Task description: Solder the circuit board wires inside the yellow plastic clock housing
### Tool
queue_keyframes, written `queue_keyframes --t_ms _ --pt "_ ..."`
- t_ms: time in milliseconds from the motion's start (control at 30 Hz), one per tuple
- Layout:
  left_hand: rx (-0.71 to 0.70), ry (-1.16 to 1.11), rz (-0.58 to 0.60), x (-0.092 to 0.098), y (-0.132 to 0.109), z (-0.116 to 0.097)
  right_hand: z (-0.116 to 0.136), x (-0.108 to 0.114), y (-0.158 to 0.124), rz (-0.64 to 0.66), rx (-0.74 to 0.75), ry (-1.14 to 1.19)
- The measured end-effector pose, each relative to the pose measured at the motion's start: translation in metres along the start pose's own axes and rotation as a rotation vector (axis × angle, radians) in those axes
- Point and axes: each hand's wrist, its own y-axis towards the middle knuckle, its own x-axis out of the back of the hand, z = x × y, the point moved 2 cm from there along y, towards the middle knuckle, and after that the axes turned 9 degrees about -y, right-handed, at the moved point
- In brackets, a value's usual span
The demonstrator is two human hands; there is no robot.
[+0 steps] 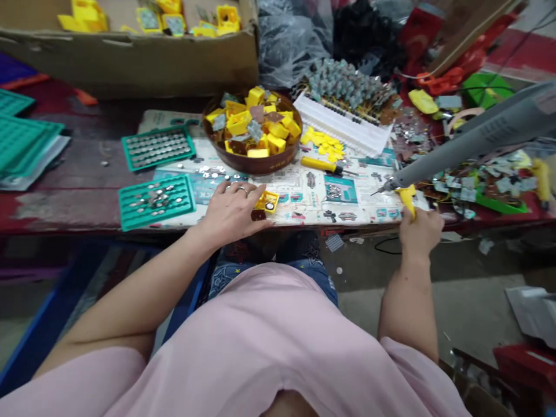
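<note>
A: Left hand (232, 211)?
B: Flat on the bench (78, 200), fingers loosely spread, tips touching a small yellow housing (266, 202) with a round cell in it. Not pinching. Small dark part (258, 215) just beside the thumb.
A: Right hand (419, 229)?
B: At the bench edge, curled round a yellow-handled tool (407, 197). Tool end is hidden behind a grey arm (473, 142) crossing the view; can't tell what kind of tool.
A: Where's the housing relative to stock?
B: Near edge, just in front of the brown bowl (254, 164) heaped with the same yellow housings. Two green trays (157, 201) of button cells to the left, loose cells between them and the bowl.
A: Anything else?
B: Yellow screwdriver (326, 166) right of the bowl, lying free. White rack (347, 128) behind it. Cardboard box (130, 63) at the back.
</note>
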Motion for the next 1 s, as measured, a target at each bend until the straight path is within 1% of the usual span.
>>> queue_keyframes --t_ms 67,133,200,233,300,367,400,433,500,600,667,700,733,767,833,867,900,933,967,1000 --pt "-0.026 -0.073 -0.059 -0.002 -0.007 0.004 -0.003 0.001 -0.006 -0.041 -0.026 0.059" --pt "-0.027 -0.160 -0.170 -0.001 -0.016 0.006 -0.007 0.009 -0.014 -0.113 -0.082 0.119" --pt "-0.040 -0.289 -0.282 0.002 -0.023 0.003 -0.010 0.023 -0.027 -0.190 -0.150 0.194" --pt "-0.061 -0.369 -0.313 0.003 -0.027 0.001 -0.010 0.032 -0.035 -0.222 -0.176 0.249" --pt "-0.125 -0.535 -0.298 0.003 -0.030 -0.009 -0.003 0.056 -0.054 -0.279 -0.194 0.391" --pt "-0.187 -0.695 -0.221 0.001 -0.029 -0.023 0.014 0.081 -0.076 -0.337 -0.147 0.534" --pt "-0.208 -0.780 -0.179 0.000 -0.026 -0.032 0.025 0.093 -0.086 -0.361 -0.093 0.591" --pt "-0.220 -0.880 -0.137 -0.001 -0.022 -0.042 0.039 0.103 -0.097 -0.343 -0.029 0.594" --pt "-0.214 -1.155 -0.048 -0.004 -0.013 -0.063 0.071 0.114 -0.114 -0.276 0.151 0.505" --pt "-0.168 -1.690 0.067 -0.008 0.002 -0.093 0.119 0.114 -0.128 -0.218 0.468 0.404" --pt "-0.073 -1.968 0.076 -0.010 0.013 -0.105 0.142 0.110 -0.130 -0.203 0.626 0.428" --pt "-0.013 -2.062 0.046 -0.011 0.018 -0.108 0.149 0.109 -0.130 -0.203 0.671 0.443" --pt "0.040 -2.131 0.001 -0.011 0.023 -0.109 0.153 0.109 -0.131 -0.228 0.693 0.459" --pt "0.080 -2.184 -0.053 -0.011 0.029 -0.109 0.154 0.111 -0.132 -0.280 0.699 0.479" --pt "0.105 -2.263 -0.138 -0.008 0.040 -0.107 0.149 0.117 -0.140 -0.418 0.736 0.552" --pt "0.104 -2.292 -0.160 -0.006 0.045 -0.106 0.145 0.118 -0.146 -0.458 0.795 0.621" --pt "0.098 -2.314 -0.161 -0.003 0.048 -0.105 0.142 0.117 -0.152 -0.444 0.871 0.707" --pt "0.086 -2.331 -0.149 -0.002 0.051 -0.106 0.140 0.114 -0.156 -0.364 0.934 0.800" --pt "0.067 -2.340 -0.132 -0.001 0.051 -0.108 0.139 0.108 -0.159 -0.245 0.948 0.891" --pt "0.047 -2.340 -0.112 0.000 0.051 -0.112 0.140 0.100 -0.160 -0.120 0.903 0.969"
